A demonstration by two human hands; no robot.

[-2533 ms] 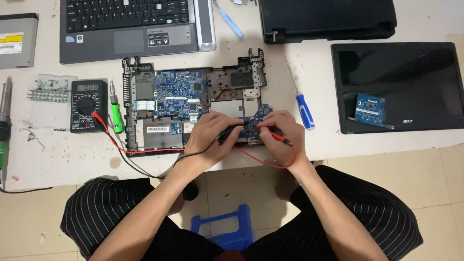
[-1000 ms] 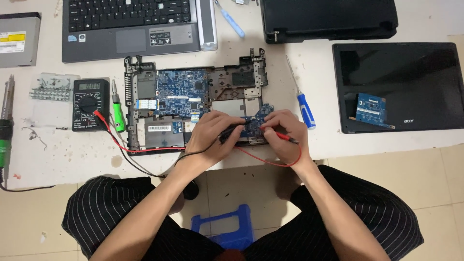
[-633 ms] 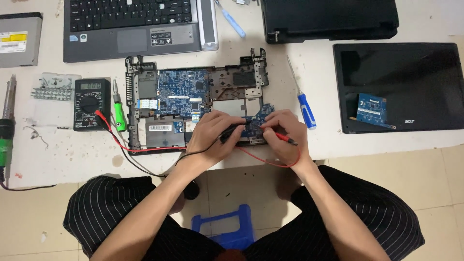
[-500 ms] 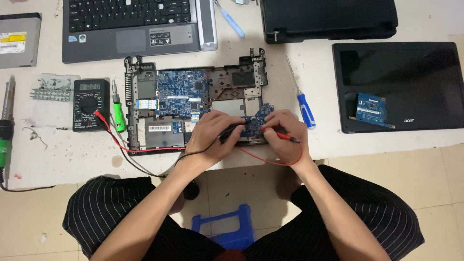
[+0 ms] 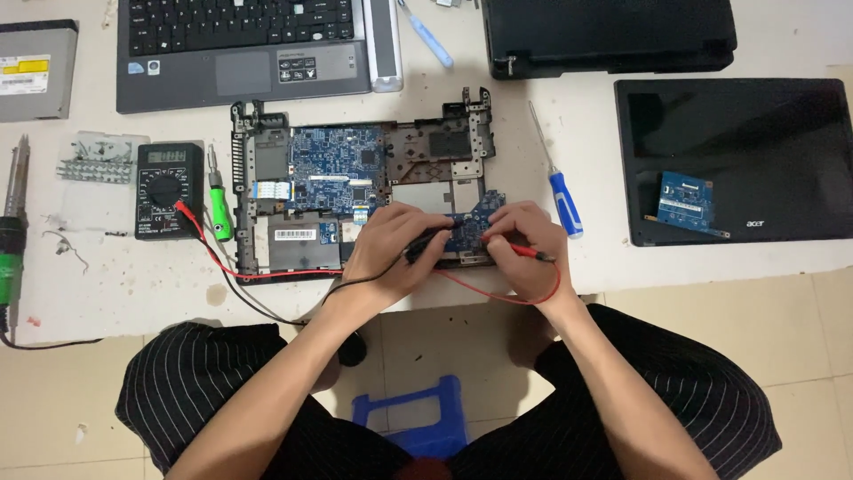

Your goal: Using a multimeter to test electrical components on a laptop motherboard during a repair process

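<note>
Over the opened laptop chassis (image 5: 355, 191), the left hand (image 5: 391, 249) is gripping the black probe (image 5: 425, 249) in closed fingers. The right hand (image 5: 524, 249) is pinching the red probe (image 5: 524, 252), both tips meeting the blue circuit board (image 5: 466, 227) near the tabletop (image 5: 133, 284) edge, within the multimeter (image 5: 167, 190) leads' reach.

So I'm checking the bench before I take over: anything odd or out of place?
A small blue board lies loose on the black screen panel, which could get scratched. Both hands, left and right, hold probes on the motherboard.

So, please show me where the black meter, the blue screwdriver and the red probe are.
black meter (image 5: 168, 190), head view, on its round dial.
blue screwdriver (image 5: 565, 204), head view, on its blue handle.
red probe (image 5: 530, 253), head view, on its red grip by the right hand.
</note>
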